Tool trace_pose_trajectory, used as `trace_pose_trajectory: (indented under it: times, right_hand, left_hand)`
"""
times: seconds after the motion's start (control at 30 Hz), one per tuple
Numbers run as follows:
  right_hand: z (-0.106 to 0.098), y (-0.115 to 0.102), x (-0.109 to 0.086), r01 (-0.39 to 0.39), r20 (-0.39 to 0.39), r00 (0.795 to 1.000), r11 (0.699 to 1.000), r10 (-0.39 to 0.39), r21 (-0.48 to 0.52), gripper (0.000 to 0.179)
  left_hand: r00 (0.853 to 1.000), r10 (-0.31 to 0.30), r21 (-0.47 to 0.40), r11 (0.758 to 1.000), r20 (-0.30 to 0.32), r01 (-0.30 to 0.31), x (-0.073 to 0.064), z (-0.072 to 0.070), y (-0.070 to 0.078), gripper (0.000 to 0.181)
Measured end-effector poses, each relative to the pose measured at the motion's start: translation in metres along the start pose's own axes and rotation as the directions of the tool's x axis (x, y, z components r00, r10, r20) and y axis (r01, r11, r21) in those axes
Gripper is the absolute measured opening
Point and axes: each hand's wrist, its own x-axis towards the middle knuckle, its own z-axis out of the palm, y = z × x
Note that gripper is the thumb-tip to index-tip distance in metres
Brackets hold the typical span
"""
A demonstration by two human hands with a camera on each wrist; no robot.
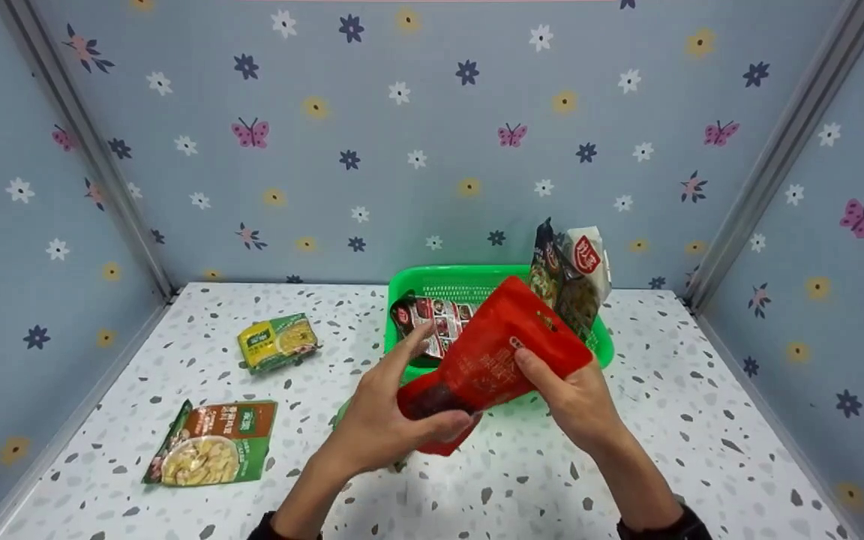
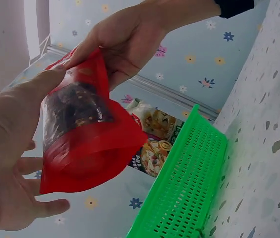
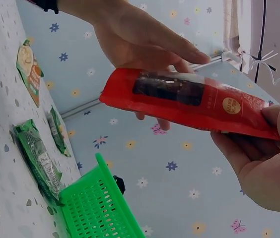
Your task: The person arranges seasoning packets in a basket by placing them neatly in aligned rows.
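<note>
A red stand-up pouch (image 1: 496,349) with a clear window showing dark contents is held tilted in front of the green basket (image 1: 462,271). My right hand (image 1: 578,401) pinches its top end, thumb on the front face near the hang hole. Around the lower end, my left hand (image 1: 379,424) is spread with its thumb and fingers extended; in the left wrist view several of its fingers (image 2: 53,208) stand apart beside the pouch. Inside the basket lie a red-and-white printed packet (image 1: 451,311) and, upright at the right, a dark packet (image 1: 543,270) and a white-topped packet (image 1: 589,262).
Left of the basket, a yellow-green packet (image 1: 278,343) lies on the speckled table (image 1: 522,487), with a brown-and-green packet (image 1: 214,442) nearer me. Another green packet (image 3: 38,158) lies beside the basket, mostly hidden by my left hand in the head view. Flowered walls enclose the table.
</note>
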Motion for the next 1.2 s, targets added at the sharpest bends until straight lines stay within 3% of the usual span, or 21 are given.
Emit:
trace_pose_trajectory:
  times: [0.07,0.17,0.3,0.4,0.57,0.67,0.8,1.03,1.1,1.2]
  right_hand:
    - [-0.001,-0.001,-0.001,0.041,0.042,0.998,0.998,-0.04,-0.044,0.045]
    - [-0.003,0.0,-0.002,0.084,0.102,0.992,0.995,-0.078,-0.061,0.044]
    - [-0.007,0.0,-0.002,0.104,0.146,0.984,0.994,-0.1,-0.026,0.042]
    - [-0.01,0.0,-0.002,0.118,0.171,0.978,0.993,-0.115,-0.006,0.042]
    - [-0.013,-0.001,-0.002,0.168,0.225,0.962,0.985,-0.155,-0.038,0.037]
    - [-0.014,-0.002,-0.003,0.144,0.228,0.965,0.988,-0.13,-0.048,0.038]
    - [-0.015,-0.003,-0.005,0.099,0.225,0.971,0.994,-0.085,-0.052,0.042]
    - [-0.014,-0.002,-0.005,0.097,0.229,0.97,0.993,-0.08,-0.065,0.045]
    - [-0.014,-0.001,-0.005,0.13,0.248,0.962,0.99,-0.115,-0.047,0.045]
    - [-0.016,0.001,-0.002,0.213,0.304,0.93,0.977,-0.205,0.006,0.043]
  left_hand:
    - [0.995,-0.044,-0.067,0.997,0.085,0.05,0.0,-0.004,0.0,0.101]
    - [0.979,-0.054,-0.118,0.99,0.197,0.079,0.001,-0.008,-0.003,0.095]
    - [0.957,-0.047,-0.143,0.985,0.287,0.092,0.003,-0.007,-0.007,0.086]
    - [0.948,-0.048,-0.141,0.985,0.315,0.096,0.003,-0.004,-0.008,0.079]
    - [0.939,-0.032,-0.143,0.986,0.343,0.085,0.001,0.003,-0.007,0.057]
    - [0.937,-0.021,-0.139,0.988,0.348,0.073,0.0,0.005,-0.006,0.048]
    - [0.94,-0.017,-0.118,0.991,0.34,0.061,-0.001,0.005,-0.006,0.046]
    - [0.947,0.027,-0.123,0.992,0.319,0.013,0.0,0.004,-0.01,0.044]
    - [0.951,0.047,-0.136,0.991,0.306,-0.005,0.0,0.002,-0.012,0.044]
    - [0.959,0.065,-0.175,0.984,0.274,-0.017,0.001,-0.002,-0.014,0.044]
